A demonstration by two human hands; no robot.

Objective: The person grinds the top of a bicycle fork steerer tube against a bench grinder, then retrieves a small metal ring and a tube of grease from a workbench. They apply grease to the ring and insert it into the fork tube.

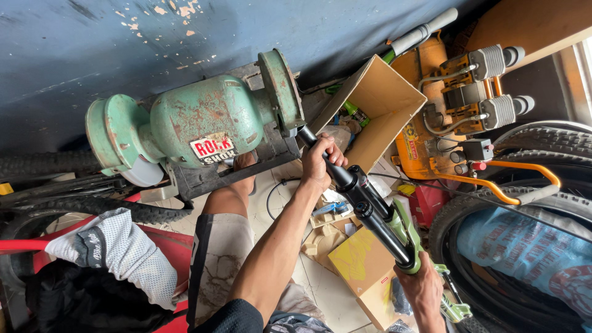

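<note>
Right hand (424,288) clamped on green fork (394,237) crown, left hand (320,161) gripping its black tube beside bench grinder (197,123)

Tiled floor (320,290); cardboard boxes (361,262)

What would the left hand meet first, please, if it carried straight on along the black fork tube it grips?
Probably the green bench grinder: the left hand grips the black fork tube, whose tip already sits at the grinder's right-hand wheel guard. Depth is unclear, so contact is uncertain.
</note>
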